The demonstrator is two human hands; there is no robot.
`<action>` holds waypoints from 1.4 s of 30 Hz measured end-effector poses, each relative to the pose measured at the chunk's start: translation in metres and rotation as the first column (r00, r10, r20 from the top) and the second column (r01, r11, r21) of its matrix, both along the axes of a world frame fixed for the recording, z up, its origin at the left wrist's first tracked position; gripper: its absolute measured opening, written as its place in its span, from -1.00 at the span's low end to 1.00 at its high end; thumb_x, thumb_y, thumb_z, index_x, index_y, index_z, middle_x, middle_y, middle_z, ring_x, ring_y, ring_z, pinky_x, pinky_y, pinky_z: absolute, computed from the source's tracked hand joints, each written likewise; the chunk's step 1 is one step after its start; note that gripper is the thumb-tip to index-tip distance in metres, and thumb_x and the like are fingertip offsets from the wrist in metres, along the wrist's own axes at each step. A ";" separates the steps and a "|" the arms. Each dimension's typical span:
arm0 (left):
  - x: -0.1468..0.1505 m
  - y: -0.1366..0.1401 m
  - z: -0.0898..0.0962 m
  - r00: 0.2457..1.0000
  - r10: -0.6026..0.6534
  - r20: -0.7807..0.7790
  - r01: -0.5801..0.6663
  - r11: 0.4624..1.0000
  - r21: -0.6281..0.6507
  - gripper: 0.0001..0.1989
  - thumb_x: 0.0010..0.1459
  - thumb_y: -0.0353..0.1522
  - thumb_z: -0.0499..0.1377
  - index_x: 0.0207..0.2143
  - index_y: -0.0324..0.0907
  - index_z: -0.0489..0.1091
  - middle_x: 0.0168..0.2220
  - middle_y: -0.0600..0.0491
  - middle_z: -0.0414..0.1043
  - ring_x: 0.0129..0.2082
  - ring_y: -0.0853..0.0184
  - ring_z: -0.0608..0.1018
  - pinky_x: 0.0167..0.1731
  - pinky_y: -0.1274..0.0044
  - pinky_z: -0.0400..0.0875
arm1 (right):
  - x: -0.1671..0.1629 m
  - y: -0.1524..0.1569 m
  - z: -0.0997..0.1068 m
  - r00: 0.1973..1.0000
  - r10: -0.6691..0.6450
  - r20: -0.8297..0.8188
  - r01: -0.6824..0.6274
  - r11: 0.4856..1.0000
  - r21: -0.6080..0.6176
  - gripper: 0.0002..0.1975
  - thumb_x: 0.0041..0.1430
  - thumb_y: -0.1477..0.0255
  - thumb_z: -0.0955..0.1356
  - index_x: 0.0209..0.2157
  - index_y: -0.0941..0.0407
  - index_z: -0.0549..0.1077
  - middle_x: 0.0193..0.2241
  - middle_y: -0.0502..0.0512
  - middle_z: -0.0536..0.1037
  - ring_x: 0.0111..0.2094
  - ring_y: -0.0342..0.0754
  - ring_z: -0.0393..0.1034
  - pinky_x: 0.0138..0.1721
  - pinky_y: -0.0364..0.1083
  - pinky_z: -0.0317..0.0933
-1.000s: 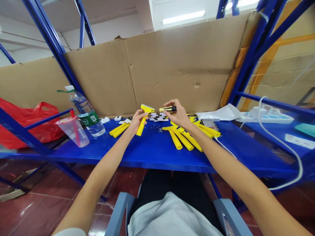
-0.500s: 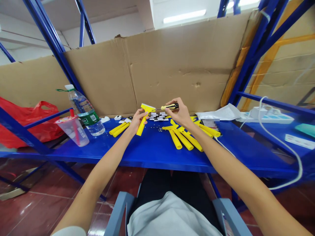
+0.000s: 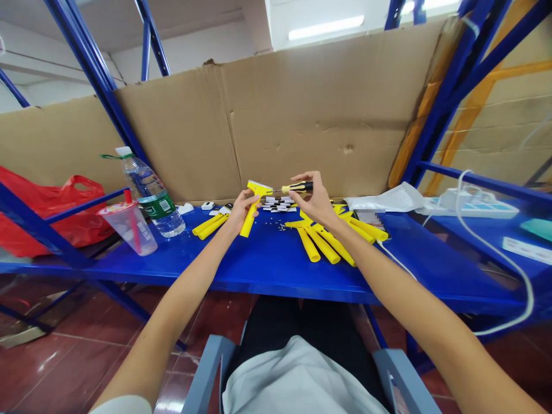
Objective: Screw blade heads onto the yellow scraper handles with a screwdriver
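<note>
Blue tabletop (image 3: 259,264), yellow scraper (image 3: 248,222) in left hand (image 3: 240,211)

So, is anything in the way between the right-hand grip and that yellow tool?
Nothing visible. The right-hand grip holds the screwdriver pointed at the yellow tool in the left-hand grip; whether they touch, I cannot tell. The black-and-white pieces lie on the blue table, showing below that line.

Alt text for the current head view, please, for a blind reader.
The left hand holds a yellow scraper while the right hand aims a screwdriver at it. More yellow tools and tiny parts lie on a blue table, with a bottle and cup on the left.
</note>
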State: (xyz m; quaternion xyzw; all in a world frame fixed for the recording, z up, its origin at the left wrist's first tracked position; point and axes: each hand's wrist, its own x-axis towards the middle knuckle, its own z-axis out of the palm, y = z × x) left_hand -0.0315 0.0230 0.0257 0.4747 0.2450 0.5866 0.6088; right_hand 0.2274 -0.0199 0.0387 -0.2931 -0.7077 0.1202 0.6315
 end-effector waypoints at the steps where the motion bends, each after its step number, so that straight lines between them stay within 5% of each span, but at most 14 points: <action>1: 0.000 0.000 0.000 1.000 0.002 -0.001 -0.002 1.000 0.000 -0.40 -0.10 -0.44 0.59 -0.11 -0.09 0.32 -0.16 0.11 0.57 -0.48 0.49 0.54 -0.69 0.71 0.26 | 0.000 0.000 -0.001 0.999 0.034 -0.004 -0.034 0.999 -0.017 -0.42 0.27 -0.12 0.49 0.03 -0.02 0.32 0.05 0.22 0.65 -0.29 0.04 0.64 -0.37 0.01 0.55; 6: 0.002 -0.001 -0.002 1.000 -0.009 -0.016 0.009 1.000 -0.001 -0.41 -0.08 -0.44 0.58 -0.10 -0.09 0.32 -0.20 0.10 0.56 -0.48 0.48 0.55 -0.69 0.71 0.24 | 0.001 0.002 -0.002 0.996 -0.087 -0.010 0.087 0.995 -0.044 -0.45 0.24 -0.13 0.51 -0.08 -0.02 0.35 -0.20 0.07 0.65 -0.59 -0.10 0.43 -0.57 -0.05 0.36; 9: 0.003 -0.003 -0.002 1.000 -0.020 -0.015 0.020 1.000 0.003 -0.41 -0.07 -0.44 0.58 -0.09 -0.08 0.32 -0.21 0.11 0.56 -0.48 0.48 0.55 -0.69 0.72 0.24 | 0.003 0.003 0.000 0.991 -0.127 -0.036 0.126 0.992 -0.026 -0.44 0.24 -0.12 0.51 -0.04 -0.02 0.35 -0.20 0.09 0.62 -0.54 -0.09 0.43 -0.53 -0.04 0.37; 13: 0.002 -0.002 -0.001 1.000 -0.005 -0.013 0.005 1.000 0.005 -0.39 -0.09 -0.44 0.57 -0.09 -0.08 0.31 -0.20 0.10 0.57 -0.48 0.48 0.55 -0.68 0.71 0.26 | 0.002 0.004 -0.001 1.000 0.013 -0.012 -0.014 0.999 -0.037 -0.44 0.28 -0.07 0.50 0.05 -0.04 0.31 0.04 0.20 0.64 -0.42 -0.04 0.54 -0.46 -0.02 0.47; 17: 0.003 -0.003 -0.001 1.000 0.013 -0.019 -0.013 1.000 -0.015 -0.37 -0.10 -0.45 0.57 -0.08 -0.08 0.31 -0.22 0.11 0.56 -0.49 0.46 0.55 -0.68 0.70 0.26 | 0.000 0.004 -0.002 0.998 -0.051 0.037 0.050 0.999 0.006 -0.51 0.29 -0.05 0.50 -0.01 -0.03 0.37 -0.14 0.13 0.68 -0.36 0.02 0.57 -0.40 -0.01 0.46; 21: 0.005 -0.005 -0.002 0.999 0.005 -0.039 -0.006 1.000 -0.029 -0.38 -0.10 -0.44 0.57 -0.08 -0.08 0.31 -0.22 0.10 0.56 -0.50 0.46 0.55 -0.68 0.70 0.25 | 0.002 0.006 -0.001 0.991 -0.131 -0.001 0.131 0.991 -0.015 -0.49 0.28 -0.06 0.51 -0.02 -0.03 0.35 -0.27 0.05 0.62 -0.51 -0.07 0.46 -0.47 -0.03 0.39; 27: 0.005 -0.005 -0.002 0.999 -0.006 -0.040 0.005 1.000 -0.015 -0.38 -0.10 -0.43 0.58 -0.08 -0.07 0.30 -0.20 0.10 0.56 -0.48 0.46 0.56 -0.67 0.71 0.25 | 0.001 0.003 -0.001 0.999 0.032 -0.018 -0.032 0.999 0.008 -0.51 0.33 0.00 0.48 0.05 -0.03 0.31 0.05 0.22 0.63 -0.39 -0.04 0.57 -0.41 -0.01 0.52; 42: 0.006 -0.006 -0.003 0.998 -0.015 -0.065 0.014 1.000 -0.018 -0.37 -0.12 -0.41 0.60 -0.09 -0.08 0.31 -0.22 0.11 0.56 -0.48 0.45 0.56 -0.67 0.70 0.27 | 0.001 0.000 0.004 0.995 -0.097 -0.010 0.097 0.995 -0.013 -0.48 0.25 -0.13 0.51 -0.17 0.00 0.39 -0.31 0.04 0.66 -0.55 -0.10 0.42 -0.53 -0.07 0.33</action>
